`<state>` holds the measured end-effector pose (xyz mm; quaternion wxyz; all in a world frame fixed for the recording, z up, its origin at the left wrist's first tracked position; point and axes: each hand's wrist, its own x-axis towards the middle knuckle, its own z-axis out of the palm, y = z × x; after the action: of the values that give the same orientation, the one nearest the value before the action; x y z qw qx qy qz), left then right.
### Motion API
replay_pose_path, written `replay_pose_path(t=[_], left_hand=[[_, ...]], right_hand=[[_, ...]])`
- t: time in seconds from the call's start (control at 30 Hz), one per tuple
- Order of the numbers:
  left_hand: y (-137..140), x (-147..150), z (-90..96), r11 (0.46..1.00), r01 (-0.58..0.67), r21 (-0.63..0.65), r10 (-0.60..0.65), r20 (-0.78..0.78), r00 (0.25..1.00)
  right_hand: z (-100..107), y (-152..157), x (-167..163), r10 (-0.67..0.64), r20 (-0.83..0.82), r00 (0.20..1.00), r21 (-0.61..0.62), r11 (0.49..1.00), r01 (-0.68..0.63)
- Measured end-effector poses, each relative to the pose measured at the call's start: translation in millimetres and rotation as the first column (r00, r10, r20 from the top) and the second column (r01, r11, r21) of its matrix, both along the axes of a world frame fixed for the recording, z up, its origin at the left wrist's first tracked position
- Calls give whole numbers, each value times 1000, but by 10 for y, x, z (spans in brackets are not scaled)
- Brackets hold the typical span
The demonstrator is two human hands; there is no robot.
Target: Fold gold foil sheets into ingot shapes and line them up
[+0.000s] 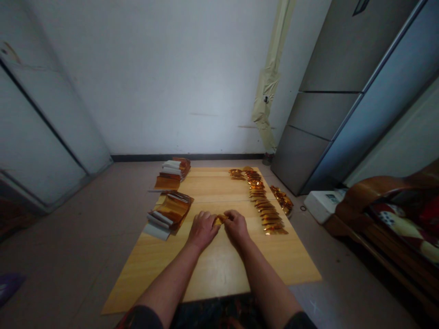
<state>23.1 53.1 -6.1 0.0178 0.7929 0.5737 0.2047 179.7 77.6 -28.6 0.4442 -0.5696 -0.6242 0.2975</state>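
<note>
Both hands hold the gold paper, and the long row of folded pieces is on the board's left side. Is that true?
Not the side: the row is on the right of the board, as the head view shows. The left hand and right hand do hold the gold paper.

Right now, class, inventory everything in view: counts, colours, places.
Board: one, light wood, centre
Gold piece: one, gold, centre
Paper stacks: two, brown and white, board's left
Folded pieces: many, gold, board's right
Heap: one, gold, right of board
Wall: one, white, ahead
Tape: one, beige, wall
Refrigerator: one, grey, right
Wooden seat: one, brown, far right
Fabric: count unclear, red-cream, seat
Box: one, white, beside seat
Floor: one, greyish, around board
Ring: one, dark, floor near box
Purple object: one, lower left
Sleeves: two, dark, bottom
Left hand: one, on gold piece
Right hand: one, on gold piece
</note>
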Motion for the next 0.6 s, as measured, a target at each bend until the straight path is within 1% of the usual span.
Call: replay_pose_path(t=[0.27, 0.43, 0.6], left_hand=[[12, -22, -51, 997, 31, 67, -34, 41, 999], [3, -19, -36, 997, 49, 59, -53, 66, 996], [-1, -16, -36, 996, 51, 68, -55, 46, 997]], right_hand=[[-16, 5, -25, -27, -135, 990, -43, 999, 22], [-16, 14, -28, -38, -203, 978, -51, 998, 28], [2, 3, -41, -44, -235, 971, -61, 998, 30]])
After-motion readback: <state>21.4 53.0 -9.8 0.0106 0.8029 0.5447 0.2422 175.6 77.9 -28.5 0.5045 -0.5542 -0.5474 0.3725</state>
